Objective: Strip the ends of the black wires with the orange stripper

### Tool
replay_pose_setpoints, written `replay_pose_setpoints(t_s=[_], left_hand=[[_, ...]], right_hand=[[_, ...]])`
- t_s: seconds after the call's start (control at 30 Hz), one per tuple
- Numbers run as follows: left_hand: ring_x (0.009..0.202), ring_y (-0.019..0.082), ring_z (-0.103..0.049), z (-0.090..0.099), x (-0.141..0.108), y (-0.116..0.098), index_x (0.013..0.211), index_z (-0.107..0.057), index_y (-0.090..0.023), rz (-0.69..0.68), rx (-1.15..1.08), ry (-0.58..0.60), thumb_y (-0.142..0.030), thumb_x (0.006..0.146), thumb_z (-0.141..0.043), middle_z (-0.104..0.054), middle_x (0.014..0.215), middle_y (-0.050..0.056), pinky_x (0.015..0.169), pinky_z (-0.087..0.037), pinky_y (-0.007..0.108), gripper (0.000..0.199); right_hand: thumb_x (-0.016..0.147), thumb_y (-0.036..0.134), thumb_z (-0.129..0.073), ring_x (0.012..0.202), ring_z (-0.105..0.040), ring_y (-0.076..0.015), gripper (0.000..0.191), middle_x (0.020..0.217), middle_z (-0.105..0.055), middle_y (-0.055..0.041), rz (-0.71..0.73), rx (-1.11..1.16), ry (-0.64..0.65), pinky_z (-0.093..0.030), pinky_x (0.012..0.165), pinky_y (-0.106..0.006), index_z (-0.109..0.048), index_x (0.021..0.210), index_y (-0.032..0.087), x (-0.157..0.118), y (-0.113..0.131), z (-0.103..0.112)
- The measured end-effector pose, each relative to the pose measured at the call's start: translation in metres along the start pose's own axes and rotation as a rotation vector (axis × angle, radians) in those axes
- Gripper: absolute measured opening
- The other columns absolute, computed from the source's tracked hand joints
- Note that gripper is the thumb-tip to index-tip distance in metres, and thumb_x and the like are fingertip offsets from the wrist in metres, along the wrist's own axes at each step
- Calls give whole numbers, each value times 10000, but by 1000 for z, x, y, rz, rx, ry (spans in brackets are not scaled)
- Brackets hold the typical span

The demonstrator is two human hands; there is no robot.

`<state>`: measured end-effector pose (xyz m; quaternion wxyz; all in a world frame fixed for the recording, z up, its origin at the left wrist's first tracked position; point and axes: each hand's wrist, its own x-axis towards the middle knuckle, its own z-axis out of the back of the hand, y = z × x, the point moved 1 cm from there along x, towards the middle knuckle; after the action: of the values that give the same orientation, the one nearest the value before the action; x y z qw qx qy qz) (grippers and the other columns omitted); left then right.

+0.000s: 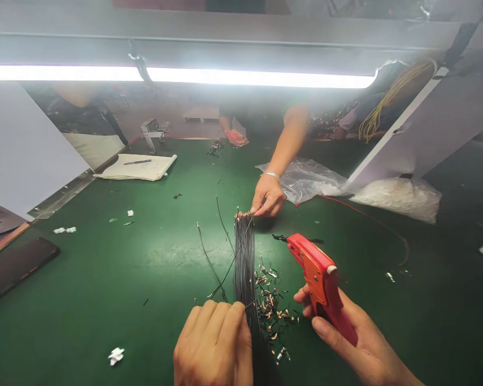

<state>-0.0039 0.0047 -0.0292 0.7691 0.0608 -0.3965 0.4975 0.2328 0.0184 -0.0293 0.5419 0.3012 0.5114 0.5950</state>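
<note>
My right hand (pixel 358 338) is wrapped round the handle of a red wire stripper (pixel 316 273), whose nose points up and to the left. To the left, my left hand (pixel 215 343) is closed, back upward, beside a thick bundle of black wires (pixel 244 262). A thin black wire pokes out from its fingers toward the right; the fingertips are hidden. Bare copper ends (pixel 243 216) show at the bundle's far end, where a co-worker's hand (pixel 269 195) is touching them. Cut insulation scraps (pixel 271 308) lie between the bundle and the stripper.
Loose black wires (pixel 205 246) lie left of the bundle. Farther back are a notebook (pixel 140 167) with a pen and a clear plastic bag (pixel 306 179). A dark phone-like slab (pixel 20 271) lies at left. A lamp tube (pixel 257 78) hangs across the bench.
</note>
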Motion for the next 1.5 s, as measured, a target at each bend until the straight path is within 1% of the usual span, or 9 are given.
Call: replay_pose_setpoints(t_s=[0.23, 0.5, 0.67, 0.8, 0.93, 1.03, 1.23, 1.4, 1.5], left_hand=[[698, 167, -517, -3, -1, 3, 975, -618, -140, -39, -7, 44, -16, 855, -615, -642, 721, 16, 646, -393, 318, 173], [632, 178, -494, -5, -4, -4, 970, -618, -167, -122, 41, 94, -63, 867, -599, -599, 626, -17, 673, -415, 326, 147], [617, 183, -515, -5, -5, -6, 949, -635, -171, -141, 58, 121, -87, 874, -606, -591, 610, -17, 653, -425, 326, 116], [579, 173, -518, -4, -5, -5, 976, -640, -153, -236, 67, 122, -100, 873, -622, -591, 594, -11, 584, -407, 313, 117], [552, 167, -528, -7, -5, -7, 981, -631, -140, -278, 51, 122, -78, 892, -601, -594, 573, -7, 529, -380, 304, 112], [558, 181, -561, -9, -7, -7, 994, -613, -141, -206, 43, 111, -77, 916, -553, -614, 589, 9, 514, -385, 311, 117], [537, 139, -623, -4, -4, 0, 1031, -577, -199, 171, 84, 104, -138, 987, -461, -625, 674, -22, 534, -437, 281, 138], [443, 160, -631, -2, 2, 10, 961, -508, -238, 254, 315, 169, -156, 1006, -381, -602, 580, -64, 431, -391, 277, 158], [427, 172, -649, 1, 5, 21, 894, -468, -254, 369, 237, 231, -169, 967, -410, -607, 523, -75, 408, -387, 251, 126]], right_hand=[[920, 608, -523, 957, -518, -277, 395, 1074, -585, -65, -33, 141, -11, -373, 933, -498, -571, 1145, 286, 0, -6, 0], [873, 649, -558, 1204, -541, -350, 543, 941, -693, -62, 167, 422, 293, -376, 1053, -508, -537, 1324, 346, -7, -11, -5], [854, 576, -642, 939, -587, -267, 443, 988, -623, -63, 11, 409, 424, -477, 890, -413, -623, 1213, 317, -13, 1, -11], [779, 643, -670, 823, -553, -248, 548, 901, -590, -61, -65, 400, 411, -499, 773, -394, -634, 1182, 273, -11, 9, -14], [796, 532, -691, 848, -570, -255, 446, 1019, -594, -72, -49, 327, 361, -507, 787, -402, -658, 1172, 295, -7, 18, -13], [820, 507, -674, 855, -580, -262, 395, 1054, -582, -76, -38, 299, 356, -512, 789, -404, -670, 1155, 298, -9, 20, -12], [799, 657, -635, 916, -539, -282, 595, 961, -611, -77, -33, 394, 376, -435, 856, -426, -576, 1258, 284, -13, 5, -13], [771, 689, -639, 839, -523, -246, 627, 901, -637, -68, -82, 460, 275, -385, 789, -376, -605, 1207, 240, -12, 3, -13], [758, 691, -640, 803, -521, -242, 637, 867, -636, -66, -75, 473, 251, -367, 778, -376, -620, 1188, 222, -11, 3, -14]])
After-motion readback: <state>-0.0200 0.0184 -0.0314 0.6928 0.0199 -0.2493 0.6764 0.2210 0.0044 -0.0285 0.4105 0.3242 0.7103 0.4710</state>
